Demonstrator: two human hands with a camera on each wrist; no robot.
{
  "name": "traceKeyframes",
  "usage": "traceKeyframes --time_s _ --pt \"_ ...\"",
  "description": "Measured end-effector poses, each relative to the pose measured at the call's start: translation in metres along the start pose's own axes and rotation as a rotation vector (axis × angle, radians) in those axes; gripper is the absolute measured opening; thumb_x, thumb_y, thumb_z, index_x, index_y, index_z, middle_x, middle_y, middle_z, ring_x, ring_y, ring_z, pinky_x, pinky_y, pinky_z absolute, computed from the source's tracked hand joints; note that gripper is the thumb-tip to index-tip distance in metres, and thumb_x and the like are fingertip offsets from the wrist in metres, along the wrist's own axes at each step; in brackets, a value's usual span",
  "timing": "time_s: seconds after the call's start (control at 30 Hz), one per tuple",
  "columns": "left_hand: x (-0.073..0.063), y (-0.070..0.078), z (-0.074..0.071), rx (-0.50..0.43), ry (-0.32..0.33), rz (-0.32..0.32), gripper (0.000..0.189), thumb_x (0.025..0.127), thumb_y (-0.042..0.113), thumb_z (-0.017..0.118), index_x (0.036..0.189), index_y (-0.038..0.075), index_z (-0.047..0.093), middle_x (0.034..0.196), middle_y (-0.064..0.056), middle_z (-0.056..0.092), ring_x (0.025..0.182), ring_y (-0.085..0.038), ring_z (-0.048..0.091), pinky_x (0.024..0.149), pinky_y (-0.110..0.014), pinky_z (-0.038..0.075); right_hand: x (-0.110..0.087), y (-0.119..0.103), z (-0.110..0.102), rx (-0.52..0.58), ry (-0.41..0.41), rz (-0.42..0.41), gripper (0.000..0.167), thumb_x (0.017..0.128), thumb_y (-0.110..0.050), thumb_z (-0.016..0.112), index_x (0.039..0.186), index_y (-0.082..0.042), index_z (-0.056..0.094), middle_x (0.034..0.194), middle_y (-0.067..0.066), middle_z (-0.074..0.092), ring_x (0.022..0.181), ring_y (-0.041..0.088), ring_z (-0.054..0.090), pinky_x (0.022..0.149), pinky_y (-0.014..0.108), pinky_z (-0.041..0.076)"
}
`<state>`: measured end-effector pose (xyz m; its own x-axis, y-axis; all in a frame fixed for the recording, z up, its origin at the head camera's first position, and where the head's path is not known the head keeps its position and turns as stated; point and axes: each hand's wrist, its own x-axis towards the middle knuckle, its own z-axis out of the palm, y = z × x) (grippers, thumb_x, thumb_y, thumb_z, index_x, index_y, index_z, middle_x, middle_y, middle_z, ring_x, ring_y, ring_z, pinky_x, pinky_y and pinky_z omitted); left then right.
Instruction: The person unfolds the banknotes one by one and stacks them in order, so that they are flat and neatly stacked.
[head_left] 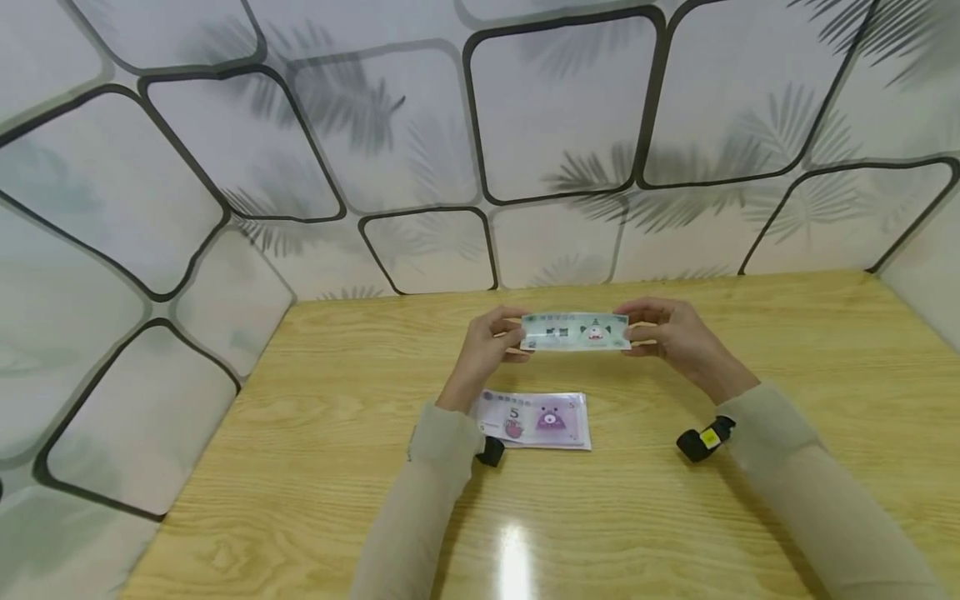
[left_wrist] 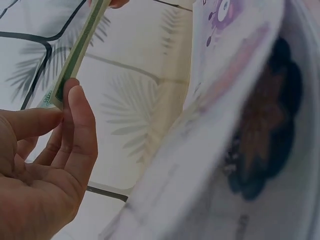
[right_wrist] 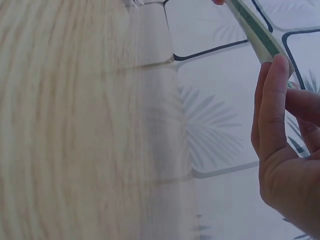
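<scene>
Both hands hold up a green play banknote [head_left: 576,332] by its short ends, with a cartoon face printed at its right side. My left hand [head_left: 489,343] pinches the left end between thumb and fingers, as the left wrist view shows close up on the note's edge [left_wrist: 75,60]. At the opposite end my right hand [head_left: 678,342] grips it the same way; the right wrist view shows the note [right_wrist: 257,35] slightly bowed. Below them lies a small pile of purple play banknotes [head_left: 534,421] marked 5, partly covered by the left wrist.
A light wood-grain table [head_left: 345,467] lies under the hands. Behind it and to the left rise pale walls [head_left: 555,108] with black outlines and grey leaf prints. Black wrist straps with small devices [head_left: 705,440] sit at both cuffs.
</scene>
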<state>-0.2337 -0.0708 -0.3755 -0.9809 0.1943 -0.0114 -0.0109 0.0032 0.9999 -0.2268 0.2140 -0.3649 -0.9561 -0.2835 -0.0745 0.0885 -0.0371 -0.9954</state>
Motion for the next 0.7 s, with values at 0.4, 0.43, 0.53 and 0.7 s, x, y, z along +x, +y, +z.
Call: traceKeyframes --time_s 0.4,0.43,0.53,0.7 --pt "-0.008 0.007 -0.009 0.119 0.044 -0.001 0.029 0.098 -0.006 0.061 0.127 -0.004 0.065 0.102 -0.013 0.067 0.088 -0.015 0.061 0.085 -0.033 0.06 -0.002 -0.002 0.01 -0.013 -0.014 0.009 0.034 0.099 0.006 0.058 0.102 -0.022 0.075 0.108 0.004 0.059 0.091 0.016 0.064 0.078 0.03 0.061" --pt "-0.009 0.007 -0.009 0.115 0.047 -0.006 0.03 0.097 -0.007 0.061 0.127 -0.004 0.065 0.102 -0.013 0.067 0.088 -0.015 0.061 0.084 -0.033 0.06 -0.002 -0.003 0.011 -0.012 -0.014 0.01 0.034 0.099 0.007 0.058 0.101 -0.022 0.076 0.108 0.004 0.059 0.09 0.016 0.064 0.078 0.03 0.061" --pt "-0.011 0.007 -0.011 0.102 0.045 -0.007 0.032 0.097 -0.007 0.062 0.128 -0.003 0.064 0.104 -0.014 0.067 0.088 -0.016 0.061 0.084 -0.036 0.06 -0.004 -0.004 0.012 -0.004 -0.016 0.018 0.037 0.099 0.008 0.057 0.1 -0.024 0.076 0.105 0.004 0.058 0.087 0.014 0.062 0.078 0.032 0.061" --pt "-0.016 0.007 -0.015 0.101 0.031 0.012 0.035 0.098 -0.004 0.063 0.132 0.002 0.064 0.11 -0.013 0.065 0.092 -0.017 0.062 0.085 -0.039 0.06 -0.007 -0.004 0.014 0.031 -0.032 0.018 0.037 0.099 0.008 0.057 0.102 -0.023 0.077 0.101 0.003 0.058 0.084 0.012 0.061 0.079 0.033 0.062"
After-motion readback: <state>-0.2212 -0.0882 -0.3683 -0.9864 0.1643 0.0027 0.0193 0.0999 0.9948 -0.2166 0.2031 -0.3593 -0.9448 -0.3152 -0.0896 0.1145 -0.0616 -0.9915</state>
